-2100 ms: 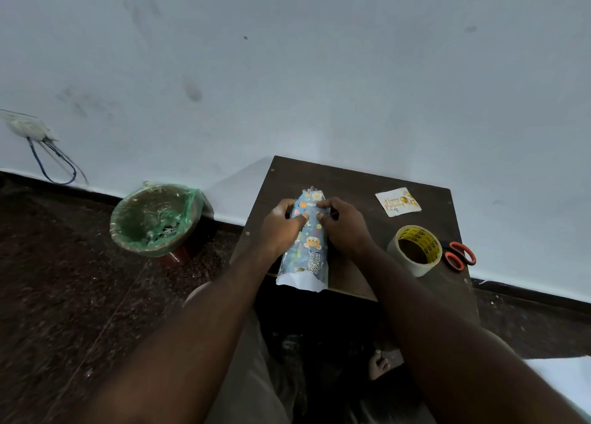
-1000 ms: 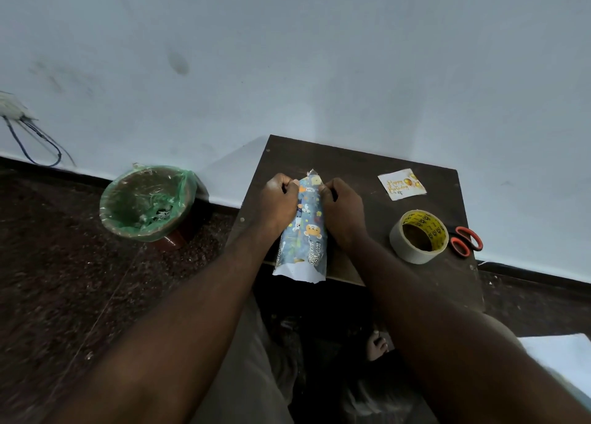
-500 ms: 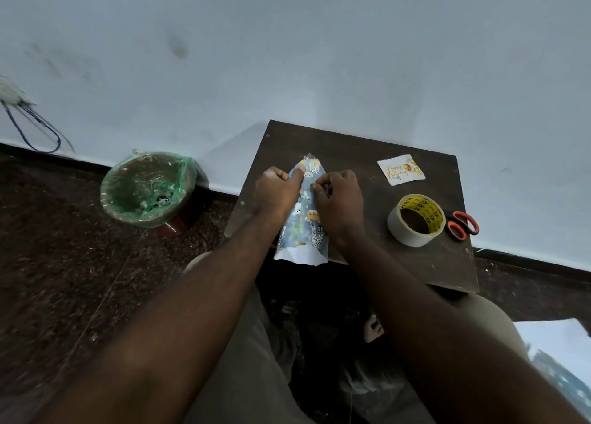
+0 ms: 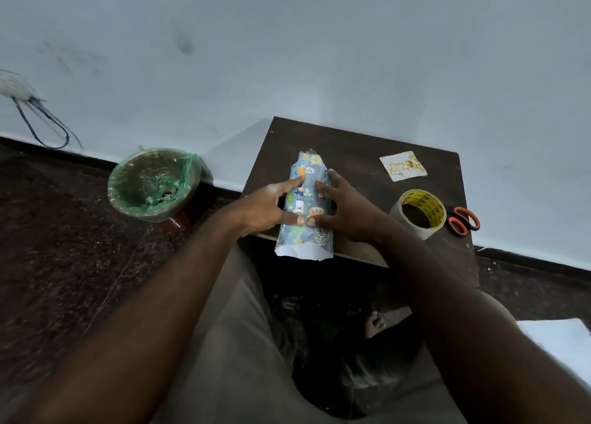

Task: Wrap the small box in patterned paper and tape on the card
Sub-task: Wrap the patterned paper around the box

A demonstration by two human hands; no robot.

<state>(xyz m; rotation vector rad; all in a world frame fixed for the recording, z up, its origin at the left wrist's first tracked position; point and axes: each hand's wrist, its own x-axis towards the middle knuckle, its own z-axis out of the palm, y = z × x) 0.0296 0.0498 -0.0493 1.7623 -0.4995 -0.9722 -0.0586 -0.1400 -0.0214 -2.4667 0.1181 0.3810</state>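
Pressing flat with left hand [image 4: 265,209] and right hand [image 4: 347,214], fingers straight and spread, thumbs meeting, clasping nothing. Underneath, hidden, the small box, rolled in glossy blue cartoon-animal paper [image 4: 305,236] at the near edge of a dark wooden table [image 4: 351,142]. Seemingly about halfway: far end folded to a point, near end open, white underside showing. Yet to tape on: square birthday card [image 4: 403,166], well apart on the right, behind a tape roll [image 4: 403,214] and orange-handled scissors [image 4: 463,220].

Dark brown table [image 4: 351,145], set against a pale wall.
Bin with green liner [image 4: 153,183], on the floor left of the table.
Orange-handled scissors [image 4: 458,219], at the table's right edge.
Wall socket with cables [image 4: 19,87], far left of the table.
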